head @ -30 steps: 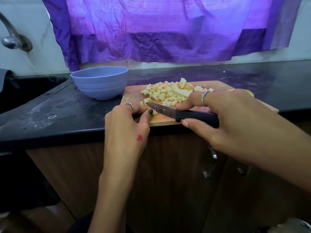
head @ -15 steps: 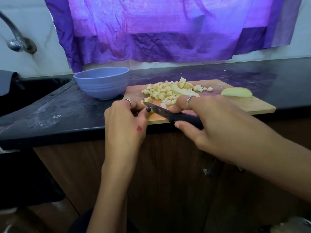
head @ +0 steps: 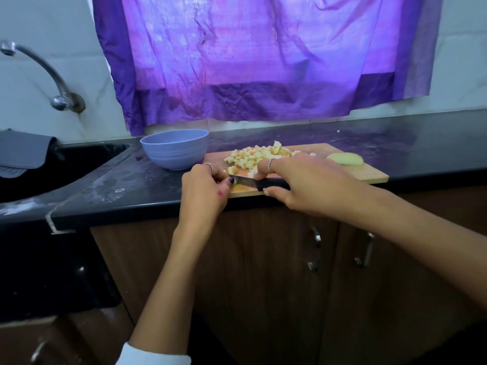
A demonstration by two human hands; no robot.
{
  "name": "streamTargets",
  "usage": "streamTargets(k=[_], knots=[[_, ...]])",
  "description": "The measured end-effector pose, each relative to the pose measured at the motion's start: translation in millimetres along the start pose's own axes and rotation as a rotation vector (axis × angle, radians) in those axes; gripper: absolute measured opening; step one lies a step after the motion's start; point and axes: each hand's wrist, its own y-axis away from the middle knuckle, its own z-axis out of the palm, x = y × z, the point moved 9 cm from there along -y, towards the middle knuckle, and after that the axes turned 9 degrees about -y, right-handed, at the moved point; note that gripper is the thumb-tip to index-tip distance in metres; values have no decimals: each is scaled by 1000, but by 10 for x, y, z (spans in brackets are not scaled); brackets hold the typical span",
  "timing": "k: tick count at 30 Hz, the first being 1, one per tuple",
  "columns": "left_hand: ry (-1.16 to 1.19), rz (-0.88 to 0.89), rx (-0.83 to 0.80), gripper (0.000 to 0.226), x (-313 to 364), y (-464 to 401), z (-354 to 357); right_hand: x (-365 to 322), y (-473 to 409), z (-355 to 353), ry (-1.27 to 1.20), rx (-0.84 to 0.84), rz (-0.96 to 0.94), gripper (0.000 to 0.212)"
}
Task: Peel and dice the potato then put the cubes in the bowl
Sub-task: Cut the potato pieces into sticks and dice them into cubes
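While the blue bowl (head: pixel 175 148) sits on the counter (head: pixel 131 185) left of the cutting board (head: pixel 369 173), left hand (head: pixel 204 189) has fingers curled at the board's near-left corner, pinching a small potato piece hidden under them. Right hand (head: pixel 303 181) grips the knife (head: pixel 259 183), blade pointing left. Diced potato cubes (head: pixel 257 156) piled mid-board; uncut potato chunk (head: pixel 345 158) at far right.

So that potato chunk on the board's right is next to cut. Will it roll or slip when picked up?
The potato chunk seems to lie on a flat cut face, so it probably won't roll. Its peeled surface looks moist, so likely a bit slippery. It looks solid, probably stiff.
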Motion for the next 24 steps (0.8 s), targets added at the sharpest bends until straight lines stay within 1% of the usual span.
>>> streamTargets(k=[2, 6, 9, 11, 13, 15, 18, 21, 24], knots=[[12, 25, -13, 14, 3, 11, -8, 67, 17, -75, 41, 62, -6, 33], [-2, 56, -48, 15, 10, 19, -29, 278, 99, -255, -91, 160, 108, 37], [-47, 77, -79, 13, 54, -63, 3, 400, 141, -303, -158, 200, 137, 29], [-146, 122, -122, 14, 143, -158, 72, 547, 179, -352, -222, 239, 176, 21], [-239, 174, -121, 18, 230, -268, 106, 692, 219, -439, -278, 281, 195, 16], [-310, 225, -63, 24, 290, -345, 90, 761, 247, -472, -291, 263, 169, 15], [-369, 279, -11, 24, 306, -423, 123, 775, 266, -373, -290, 163, 92, 7], [-296, 283, -34, 18, 283, -510, 188, 782, 243, -255, -265, 111, 72, 13], [-157, 257, -79, 15, 259, -573, 232, 753, 116, -199, -180, 137, 52, 25]])
